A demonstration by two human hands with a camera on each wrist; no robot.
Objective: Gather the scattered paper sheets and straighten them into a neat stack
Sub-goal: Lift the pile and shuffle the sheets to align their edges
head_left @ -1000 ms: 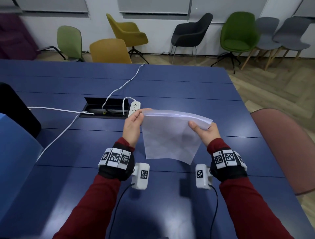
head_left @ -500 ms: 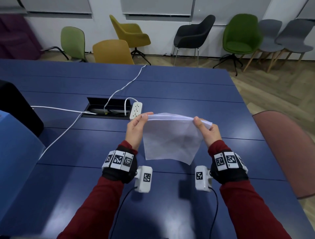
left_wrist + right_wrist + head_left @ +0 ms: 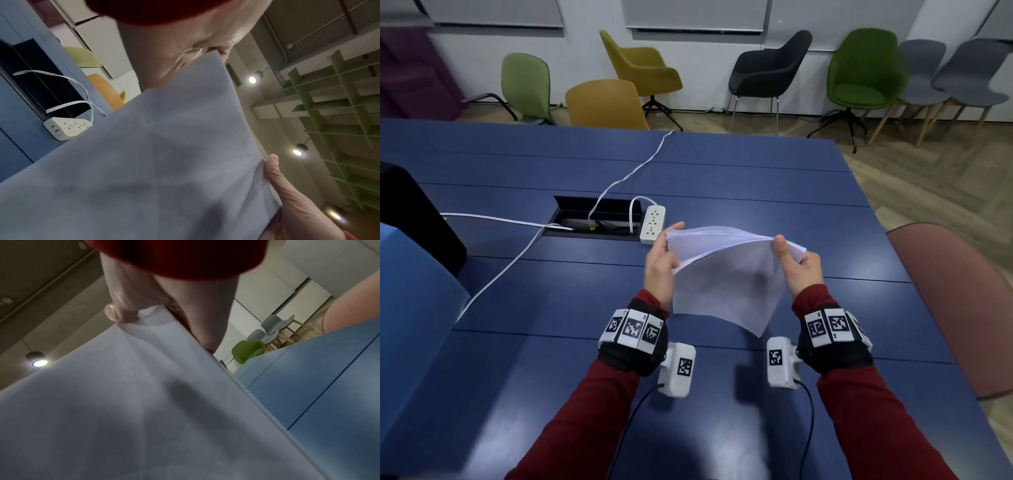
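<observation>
A bundle of white paper sheets (image 3: pixel 726 277) hangs upright above the blue table (image 3: pixel 551 342), lower corner pointing down toward me. My left hand (image 3: pixel 662 255) grips its left edge, fingers curled round the top corner. My right hand (image 3: pixel 792 262) pinches the upper right part, thumb on the near face. The top edges fan apart slightly between the hands. In the left wrist view the sheets (image 3: pixel 154 162) fill the frame, and my right thumb (image 3: pixel 273 167) shows at their edge. In the right wrist view the paper (image 3: pixel 133 410) is pinched by my fingers (image 3: pixel 121 311).
A white power strip (image 3: pixel 652 224) lies just beyond my left hand, beside an open cable slot (image 3: pixel 595 219) with white cords running left and back. A pink chair back (image 3: pixel 962 301) stands at the table's right edge. A blue and black object (image 3: pixel 410 274) sits at left.
My hands have drawn closer together and the sheets have bowed upward, their top edges fanning out. The bundle stays lifted off the table.
</observation>
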